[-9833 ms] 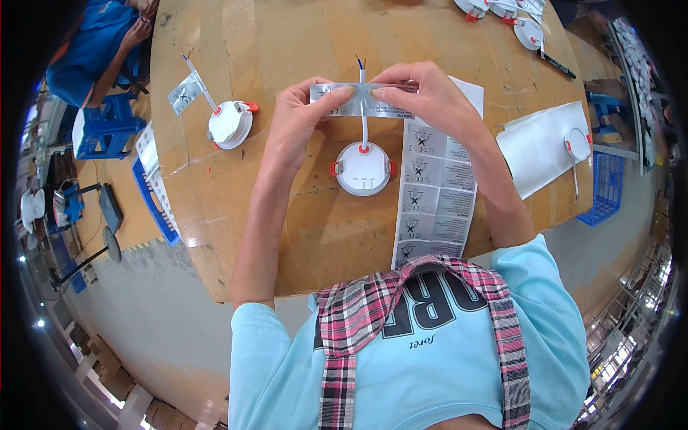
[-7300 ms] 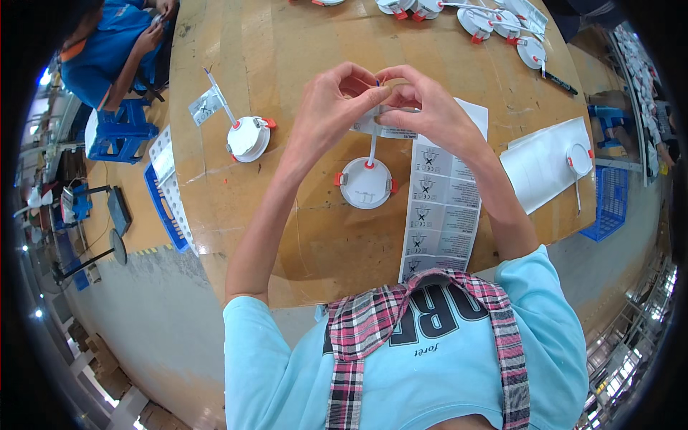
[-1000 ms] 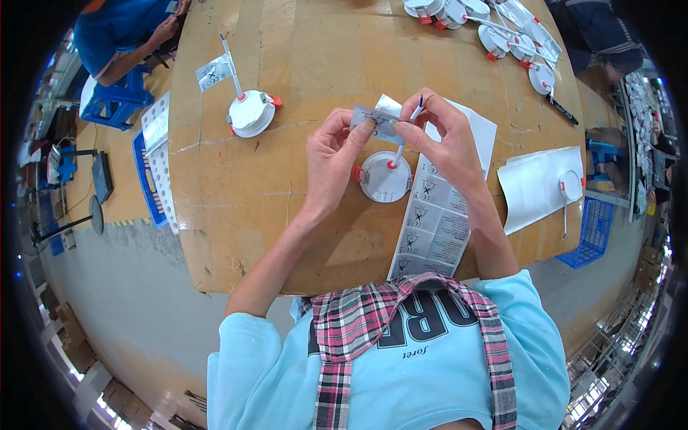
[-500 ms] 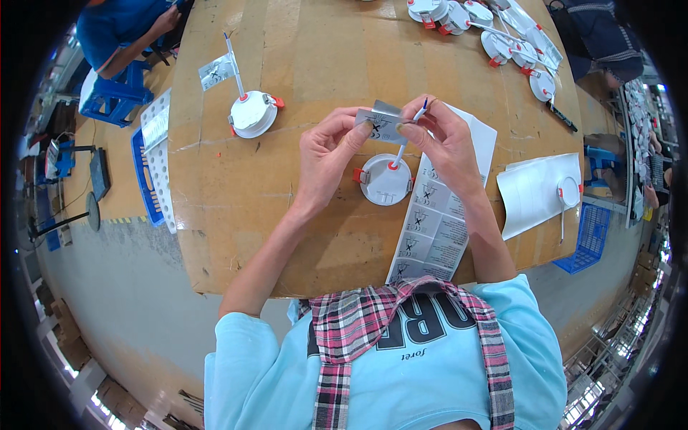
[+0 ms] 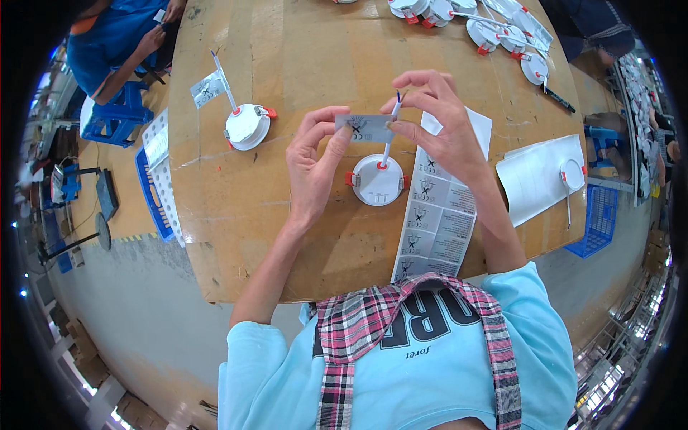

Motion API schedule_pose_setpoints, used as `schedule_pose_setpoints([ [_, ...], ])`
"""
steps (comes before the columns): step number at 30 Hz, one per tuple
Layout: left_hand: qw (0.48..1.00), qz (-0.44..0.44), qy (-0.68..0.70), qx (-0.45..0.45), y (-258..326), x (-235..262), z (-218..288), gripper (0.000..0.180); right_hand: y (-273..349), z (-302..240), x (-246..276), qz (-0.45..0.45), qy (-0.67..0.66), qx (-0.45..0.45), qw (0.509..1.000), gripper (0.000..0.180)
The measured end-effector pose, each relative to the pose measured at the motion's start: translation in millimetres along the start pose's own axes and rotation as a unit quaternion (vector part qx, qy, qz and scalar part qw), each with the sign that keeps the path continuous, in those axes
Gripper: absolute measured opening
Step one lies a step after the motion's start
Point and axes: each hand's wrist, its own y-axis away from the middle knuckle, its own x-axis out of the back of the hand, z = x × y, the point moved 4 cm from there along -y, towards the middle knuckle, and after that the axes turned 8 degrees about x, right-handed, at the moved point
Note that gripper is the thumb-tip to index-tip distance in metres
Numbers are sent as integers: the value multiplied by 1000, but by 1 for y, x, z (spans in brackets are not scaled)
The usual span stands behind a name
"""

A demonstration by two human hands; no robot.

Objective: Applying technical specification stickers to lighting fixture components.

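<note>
head cam | looks steeply down | close over table (image 5: 287, 57)

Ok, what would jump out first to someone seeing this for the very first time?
Both hands raised mid-table: the left hand and right hand pinch a small grey label at the thin wire rising from a round white lamp. A sheet of grey labels lies right of it; a second lamp, already tagged, sits further left.

The cardboard-covered counter (image 5: 287, 236) carries a round white lamp (image 5: 378, 180) directly below the hands and a sheet of grey labels (image 5: 437, 215) beneath the right hand (image 5: 437, 125). Another lamp (image 5: 246, 126) lies left of the left hand (image 5: 315, 168), and white paper (image 5: 537, 175) lies right of the right hand.
</note>
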Motion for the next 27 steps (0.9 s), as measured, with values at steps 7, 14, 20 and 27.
schedule_pose_setpoints([
  [7,990,80,-114,33,-6,11,1,39,-9,4,3,-60,1,34,998,13],
  [14,972,51,-222,-58,-36,13,40,43,-4,16,-7,-97,-147,-103,979,13],
  [20,951,-165,-244,91,-78,-9,46,27,-9,21,-14,-72,-197,-128,969,19],
  [27,945,-179,-244,123,-80,-13,33,22,-3,32,-23,-84,-235,-222,943,23],
])
